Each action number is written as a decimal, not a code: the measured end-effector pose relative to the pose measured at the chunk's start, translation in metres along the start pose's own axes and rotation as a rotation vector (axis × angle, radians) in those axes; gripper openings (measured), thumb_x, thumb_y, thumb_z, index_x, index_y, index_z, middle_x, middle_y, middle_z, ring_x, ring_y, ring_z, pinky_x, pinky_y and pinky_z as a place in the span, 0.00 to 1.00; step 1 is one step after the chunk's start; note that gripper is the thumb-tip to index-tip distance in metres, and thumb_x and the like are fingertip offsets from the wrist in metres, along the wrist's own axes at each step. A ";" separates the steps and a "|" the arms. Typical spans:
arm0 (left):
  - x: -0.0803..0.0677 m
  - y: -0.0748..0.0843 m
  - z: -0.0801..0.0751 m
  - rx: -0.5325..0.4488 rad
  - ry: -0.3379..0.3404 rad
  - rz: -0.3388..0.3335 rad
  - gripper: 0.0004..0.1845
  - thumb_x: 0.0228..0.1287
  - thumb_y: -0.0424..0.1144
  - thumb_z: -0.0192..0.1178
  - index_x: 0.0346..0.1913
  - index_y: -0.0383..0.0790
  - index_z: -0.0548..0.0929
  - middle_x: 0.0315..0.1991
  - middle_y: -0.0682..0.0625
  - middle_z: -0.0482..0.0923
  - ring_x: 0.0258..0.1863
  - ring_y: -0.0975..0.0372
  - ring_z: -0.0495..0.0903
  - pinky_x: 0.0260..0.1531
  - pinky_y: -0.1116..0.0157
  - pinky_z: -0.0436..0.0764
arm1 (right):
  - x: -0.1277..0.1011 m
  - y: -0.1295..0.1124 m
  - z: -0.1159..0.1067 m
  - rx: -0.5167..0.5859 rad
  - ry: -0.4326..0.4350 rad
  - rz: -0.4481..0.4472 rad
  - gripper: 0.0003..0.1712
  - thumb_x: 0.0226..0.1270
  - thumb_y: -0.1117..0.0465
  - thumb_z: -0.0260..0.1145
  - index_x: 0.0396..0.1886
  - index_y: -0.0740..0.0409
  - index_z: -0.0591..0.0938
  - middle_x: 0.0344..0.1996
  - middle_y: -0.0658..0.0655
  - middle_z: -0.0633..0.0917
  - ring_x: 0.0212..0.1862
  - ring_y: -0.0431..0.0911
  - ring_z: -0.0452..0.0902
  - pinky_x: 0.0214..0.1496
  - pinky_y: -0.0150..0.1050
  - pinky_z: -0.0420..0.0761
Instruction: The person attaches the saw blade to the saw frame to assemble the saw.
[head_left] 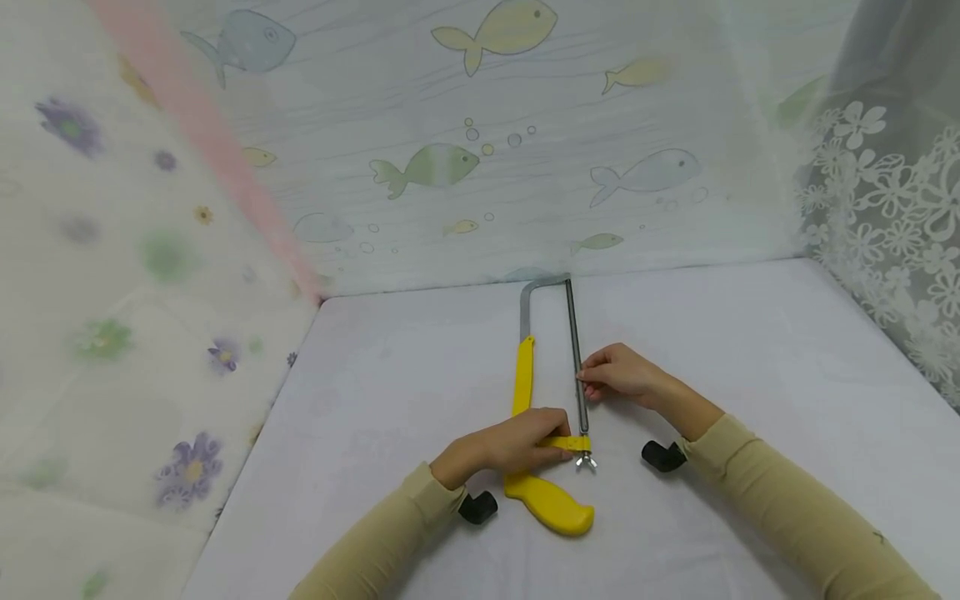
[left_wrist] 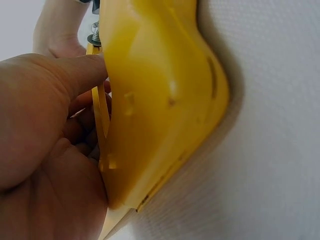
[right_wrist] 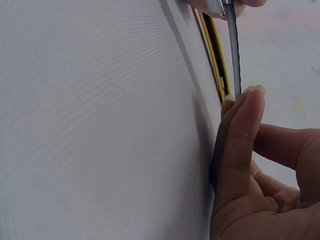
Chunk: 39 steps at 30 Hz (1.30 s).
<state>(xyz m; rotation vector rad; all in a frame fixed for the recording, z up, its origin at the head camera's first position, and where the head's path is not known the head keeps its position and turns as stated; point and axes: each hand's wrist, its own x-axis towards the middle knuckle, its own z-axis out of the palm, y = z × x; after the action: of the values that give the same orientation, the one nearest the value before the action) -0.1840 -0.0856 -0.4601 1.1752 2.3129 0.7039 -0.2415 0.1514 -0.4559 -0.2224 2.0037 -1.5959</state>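
Note:
A hacksaw with a yellow handle (head_left: 555, 507) and a grey metal front frame (head_left: 525, 312) lies on the white-covered table. My left hand (head_left: 517, 440) grips the yellow lower part of its frame, beside the arm that bears a silver wing nut (head_left: 586, 463). In the left wrist view, the thumb of that left hand (left_wrist: 40, 115) rests against the yellow plastic (left_wrist: 155, 100). The right hand (head_left: 628, 377) pinches the dark blade (head_left: 573, 333) below its middle. Fingertips of the right hand (right_wrist: 245, 160) meet at the blade (right_wrist: 233, 55) in the right wrist view, and its toothed edge shows.
A white cloth (head_left: 390, 367) covers the table. Fish-printed fabric (head_left: 450, 100) hangs behind it, flowered fabric (head_left: 112, 275) on the left and white lace (head_left: 892, 217) on the right. A black wrist-camera piece shows by the left wrist (head_left: 478, 507) and another by the right wrist (head_left: 663, 457).

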 end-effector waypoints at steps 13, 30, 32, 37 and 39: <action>0.000 -0.003 0.000 -0.032 -0.005 0.007 0.07 0.77 0.43 0.59 0.47 0.44 0.76 0.38 0.57 0.75 0.37 0.68 0.71 0.39 0.74 0.72 | 0.002 0.004 -0.001 0.016 -0.004 -0.010 0.17 0.76 0.68 0.60 0.54 0.80 0.77 0.30 0.56 0.84 0.30 0.40 0.81 0.36 0.31 0.83; 0.000 -0.004 0.000 -0.027 -0.004 0.001 0.08 0.77 0.43 0.59 0.48 0.44 0.76 0.39 0.57 0.75 0.37 0.68 0.71 0.39 0.74 0.72 | 0.004 0.009 -0.005 0.049 0.014 -0.024 0.19 0.76 0.67 0.61 0.57 0.80 0.76 0.29 0.57 0.87 0.29 0.41 0.84 0.36 0.32 0.84; 0.001 -0.003 0.000 -0.026 -0.003 -0.001 0.08 0.77 0.43 0.59 0.48 0.44 0.75 0.39 0.57 0.75 0.37 0.68 0.71 0.39 0.74 0.72 | 0.003 0.009 -0.005 0.017 0.009 -0.045 0.19 0.76 0.67 0.62 0.57 0.80 0.77 0.30 0.57 0.87 0.29 0.41 0.84 0.36 0.32 0.84; 0.001 -0.003 0.001 -0.026 -0.005 -0.009 0.08 0.77 0.43 0.59 0.48 0.44 0.76 0.39 0.57 0.76 0.38 0.69 0.71 0.40 0.74 0.73 | -0.002 0.007 -0.005 -0.119 -0.002 -0.109 0.16 0.75 0.67 0.62 0.52 0.79 0.79 0.31 0.60 0.88 0.28 0.43 0.83 0.34 0.35 0.83; 0.000 -0.003 0.002 -0.025 -0.008 -0.014 0.08 0.77 0.43 0.59 0.48 0.43 0.76 0.40 0.57 0.76 0.38 0.69 0.71 0.41 0.74 0.73 | -0.006 0.007 -0.004 -0.191 0.002 -0.135 0.15 0.75 0.67 0.62 0.50 0.78 0.81 0.30 0.60 0.87 0.27 0.44 0.82 0.34 0.36 0.83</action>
<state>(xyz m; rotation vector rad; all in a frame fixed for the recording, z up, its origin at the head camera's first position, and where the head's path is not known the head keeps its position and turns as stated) -0.1845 -0.0862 -0.4637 1.1475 2.2969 0.7194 -0.2371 0.1594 -0.4597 -0.4369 2.1839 -1.4836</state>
